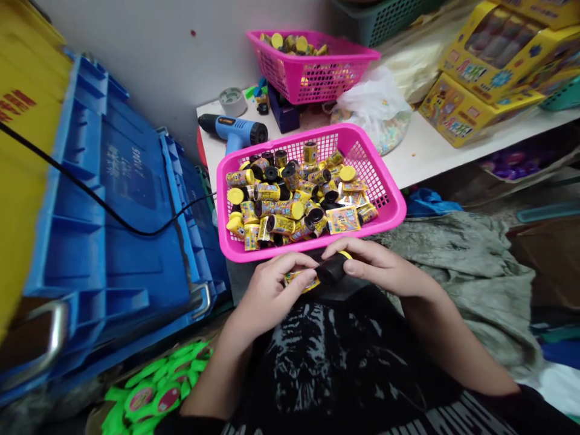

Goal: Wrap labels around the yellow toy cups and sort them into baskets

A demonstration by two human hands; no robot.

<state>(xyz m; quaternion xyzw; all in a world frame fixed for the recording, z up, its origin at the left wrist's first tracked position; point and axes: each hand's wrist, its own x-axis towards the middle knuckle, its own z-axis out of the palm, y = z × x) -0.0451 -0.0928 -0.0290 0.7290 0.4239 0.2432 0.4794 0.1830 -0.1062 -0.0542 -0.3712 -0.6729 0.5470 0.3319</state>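
**Black round tube with a yellow cap (332,269) in the right hand (383,261), yellow printed piece (305,281) in the left hand (270,291)**

Both hands are busy and partly closed. The right hand is bent around the black tube. Its thumb and fingers grip the end with the yellow cap, and the tube lies tilted on its side. The left hand is curled too. Its thumb and fingers pinch the small yellow printed piece, most of which hides behind them. The left fingertips come right up to the dark end of the tube, but I cannot tell if they press on it.

The tube is between the two hands, in front of the person's black shirt with a pale picture (308,356). It is just beside the near edge of a bright pink plastic basket with holes (395,216). Inside that basket is a big pile of little yellow and black printed tubes (281,225). A flat, shiny yellow packet (343,220) lies on top, near the right hand.

Behind the basket, a blue gun-shaped tool with a black nose (234,128) lies on the white table (428,160). A second pink plastic basket (312,87) sits farther back, beside a see-through plastic bag (378,106).
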